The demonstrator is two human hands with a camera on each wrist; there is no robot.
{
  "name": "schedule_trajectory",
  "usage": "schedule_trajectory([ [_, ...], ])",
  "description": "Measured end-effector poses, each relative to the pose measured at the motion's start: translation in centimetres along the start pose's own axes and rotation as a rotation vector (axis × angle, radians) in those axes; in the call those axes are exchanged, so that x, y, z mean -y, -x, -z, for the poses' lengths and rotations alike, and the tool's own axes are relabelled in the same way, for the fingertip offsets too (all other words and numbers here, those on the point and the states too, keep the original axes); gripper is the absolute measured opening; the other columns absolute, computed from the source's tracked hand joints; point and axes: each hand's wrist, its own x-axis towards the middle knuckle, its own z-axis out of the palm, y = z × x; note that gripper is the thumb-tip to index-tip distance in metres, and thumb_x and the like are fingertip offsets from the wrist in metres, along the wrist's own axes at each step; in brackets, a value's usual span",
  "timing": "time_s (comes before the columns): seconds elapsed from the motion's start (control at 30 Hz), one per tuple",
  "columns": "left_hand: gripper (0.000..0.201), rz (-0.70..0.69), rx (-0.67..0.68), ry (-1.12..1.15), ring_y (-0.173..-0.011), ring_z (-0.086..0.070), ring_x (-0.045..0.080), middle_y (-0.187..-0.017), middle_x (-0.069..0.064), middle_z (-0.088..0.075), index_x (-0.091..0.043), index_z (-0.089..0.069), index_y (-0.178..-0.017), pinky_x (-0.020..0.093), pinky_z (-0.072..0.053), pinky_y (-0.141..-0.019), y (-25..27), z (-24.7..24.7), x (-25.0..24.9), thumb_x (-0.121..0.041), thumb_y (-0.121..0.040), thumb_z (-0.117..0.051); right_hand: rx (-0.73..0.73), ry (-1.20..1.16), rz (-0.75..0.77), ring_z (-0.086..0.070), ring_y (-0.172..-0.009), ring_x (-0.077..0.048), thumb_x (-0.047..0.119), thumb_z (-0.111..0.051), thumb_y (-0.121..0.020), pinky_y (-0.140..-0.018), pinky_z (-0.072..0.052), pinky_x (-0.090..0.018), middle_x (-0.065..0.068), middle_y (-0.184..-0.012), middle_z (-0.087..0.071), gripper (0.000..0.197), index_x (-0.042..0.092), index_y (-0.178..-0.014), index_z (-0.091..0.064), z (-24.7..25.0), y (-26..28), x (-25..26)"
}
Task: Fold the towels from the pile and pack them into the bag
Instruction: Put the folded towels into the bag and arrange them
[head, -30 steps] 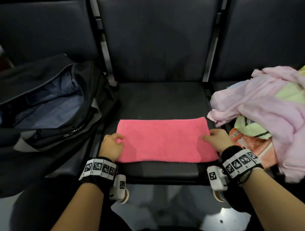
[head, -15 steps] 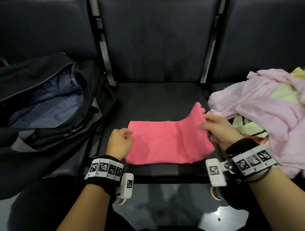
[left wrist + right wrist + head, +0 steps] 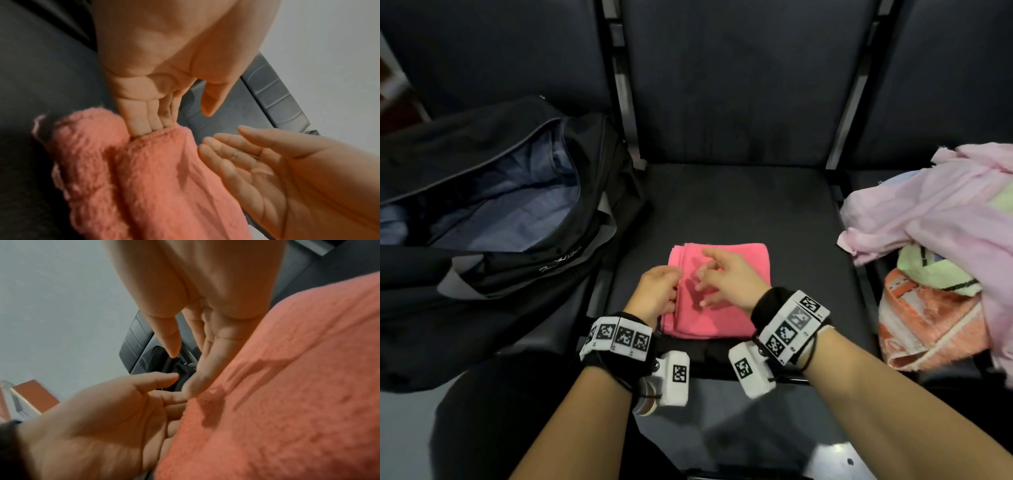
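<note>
Head view, folded pink towel (image 3: 722, 291) on middle seat (image 3: 739, 205), left hand (image 3: 657, 294) fingers tucked under its left edge, right hand (image 3: 729, 281) spread loose above, holding nothing, bag (image 3: 482, 212) gaping at left, towel pile (image 3: 945, 257) at right.

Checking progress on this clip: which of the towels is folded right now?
The pink towel on the middle seat, a neat rectangle under both hands; the pale pink, green and orange towels on the right seat lie crumpled in a heap.
</note>
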Motion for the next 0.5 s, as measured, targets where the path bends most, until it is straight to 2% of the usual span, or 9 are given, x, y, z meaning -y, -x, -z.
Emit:
schedule_trajectory([
  [0.07,0.031,-0.047,-0.011,-0.079,-0.068,-0.053,0.012,-0.084,0.004,-0.055,-0.017,-0.051,-0.121,0.025,-0.042,-0.057,-0.2,-0.1,0.4,-0.006,-0.094,-0.062,-0.024,0.043,0.038,-0.067,-0.071,-0.014,0.004,-0.054,-0.097,-0.053,-0.058,-0.035,-0.003,-0.095,-0.056,0.054,0.011,-0.147,-0.037,1.0,0.3,-0.6],
  [0.13,0.051,-0.136,0.000,-0.166,-0.083,-0.062,0.019,-0.096,0.008,-0.062,-0.018,-0.048,-0.126,0.035,-0.055,-0.071,-0.1,-0.5,0.7,0.008,-0.086,-0.066,-0.069,0.107,0.074,-0.065,-0.078,-0.022,0.002,-0.056,-0.095,-0.066,-0.059,-0.046,0.001,-0.094,-0.055,0.048,0.009,-0.142,-0.045,2.4,0.7,-1.6],
  [0.2,0.060,-0.231,-0.003,-0.252,-0.088,-0.064,0.021,-0.096,0.006,-0.064,-0.021,-0.053,-0.124,0.037,-0.056,-0.079,0.0,-0.9,1.1,0.019,-0.079,-0.062,-0.109,0.201,0.144,-0.063,-0.076,-0.022,0.000,-0.057,-0.092,-0.072,-0.059,-0.048,0.002,-0.094,-0.058,0.044,0.008,-0.135,-0.054,3.9,1.3,-2.4],
  [0.27,0.059,-0.319,-0.020,-0.279,-0.089,-0.062,0.019,-0.094,-0.001,-0.064,-0.023,-0.063,-0.111,0.031,-0.053,-0.078,-0.1,-0.7,1.3,0.024,-0.075,-0.057,-0.153,0.336,0.247,-0.063,-0.067,-0.015,-0.001,-0.058,-0.090,-0.073,-0.059,-0.040,0.006,-0.094,-0.064,0.041,0.011,-0.129,-0.061,5.0,1.9,-2.9],
  [0.3,0.058,-0.349,-0.036,-0.293,-0.091,-0.062,0.021,-0.098,0.000,-0.065,-0.024,-0.067,-0.103,0.032,-0.053,-0.081,-0.2,-0.5,1.2,0.025,-0.074,-0.056,-0.174,0.387,0.292,-0.064,-0.066,-0.012,-0.001,-0.058,-0.088,-0.075,-0.058,-0.035,0.007,-0.095,-0.066,0.040,0.014,-0.125,-0.065,5.3,2.2,-3.1],
  [0.4,0.058,-0.379,-0.099,-0.352,-0.099,-0.064,0.029,-0.111,0.013,-0.068,-0.030,-0.071,-0.089,0.039,-0.053,-0.090,-0.7,0.5,1.1,0.023,-0.072,-0.055,-0.188,0.402,0.370,-0.065,-0.085,-0.009,-0.005,-0.058,-0.086,-0.081,-0.055,-0.028,0.004,-0.100,-0.071,0.038,0.016,-0.115,-0.071,5.4,3.0,-3.4],
  [0.5,0.053,-0.306,-0.116,-0.427,-0.097,-0.062,0.028,-0.114,0.016,-0.066,-0.026,-0.070,-0.091,0.033,-0.050,-0.086,-0.7,0.9,1.7,0.020,-0.071,-0.055,-0.166,0.478,0.439,-0.066,-0.095,-0.011,-0.009,-0.057,-0.085,-0.087,-0.050,-0.018,0.001,-0.102,-0.071,0.037,0.012,-0.111,-0.072,5.0,3.8,-4.0],
])
